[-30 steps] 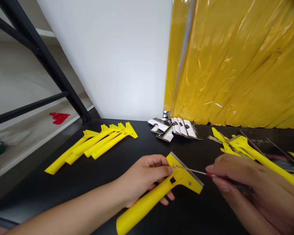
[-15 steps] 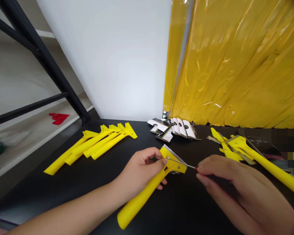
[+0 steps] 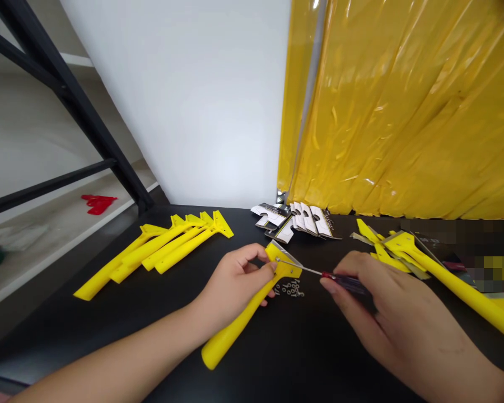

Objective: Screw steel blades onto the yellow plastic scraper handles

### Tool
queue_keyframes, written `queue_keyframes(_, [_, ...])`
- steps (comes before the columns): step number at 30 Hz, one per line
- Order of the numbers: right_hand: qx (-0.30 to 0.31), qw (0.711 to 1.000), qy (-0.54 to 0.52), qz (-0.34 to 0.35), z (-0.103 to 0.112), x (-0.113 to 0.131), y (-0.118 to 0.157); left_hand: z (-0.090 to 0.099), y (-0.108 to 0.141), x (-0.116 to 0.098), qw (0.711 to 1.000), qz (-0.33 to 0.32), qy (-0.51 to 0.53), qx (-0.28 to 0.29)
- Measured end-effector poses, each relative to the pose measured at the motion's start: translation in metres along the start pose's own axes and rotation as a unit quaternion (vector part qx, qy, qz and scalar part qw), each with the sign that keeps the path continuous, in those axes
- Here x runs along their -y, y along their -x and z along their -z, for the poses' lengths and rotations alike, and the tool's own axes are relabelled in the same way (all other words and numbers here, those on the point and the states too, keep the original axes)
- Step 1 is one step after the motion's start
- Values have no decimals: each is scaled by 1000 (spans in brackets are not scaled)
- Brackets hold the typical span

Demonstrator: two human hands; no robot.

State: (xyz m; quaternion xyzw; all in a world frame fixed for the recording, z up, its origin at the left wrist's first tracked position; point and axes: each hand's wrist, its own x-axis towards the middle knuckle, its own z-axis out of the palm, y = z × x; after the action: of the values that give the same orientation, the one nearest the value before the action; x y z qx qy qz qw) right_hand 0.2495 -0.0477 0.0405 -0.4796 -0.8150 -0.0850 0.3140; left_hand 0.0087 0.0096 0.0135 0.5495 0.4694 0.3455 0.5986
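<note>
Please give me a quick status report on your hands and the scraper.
Left hand gripping yellow scraper. Right hand holding screwdriver, tip at scraper head. Small screws lying beside it.

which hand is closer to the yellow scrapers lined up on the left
Left. The left hand, gripping a yellow scraper, is to the right of the lined-up yellow scrapers, not touching them. The right hand, holding a screwdriver, is much farther right.

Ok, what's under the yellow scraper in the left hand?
Small metal screws lie loose on the black tabletop beside the yellow plastic scraper; whatever lies directly beneath it and the left hand is hidden.
</note>
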Motion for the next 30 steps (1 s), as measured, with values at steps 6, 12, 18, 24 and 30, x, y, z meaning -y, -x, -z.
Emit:
queue_keyframes(6, [24, 999, 24, 19, -3, 1, -2, 4, -3, 1, 998, -32, -42, -18])
queue_keyframes(12, [46, 999, 11, 26, -10, 3, 1, 6, -4, 1, 996, -50, -73, -32])
queue_keyframes(18, [29, 998, 42, 22, -13, 3, 3, 6, -5, 2, 997, -45, -62, -32])
queue_keyframes(24, [36, 999, 37, 16, -18, 2, 3, 7, -8, 4, 997, -49, -54, -34])
queue_keyframes(30, [54, 998, 8, 9, -20, 0, 3, 9, -9, 3, 996, -51, -57, -38])
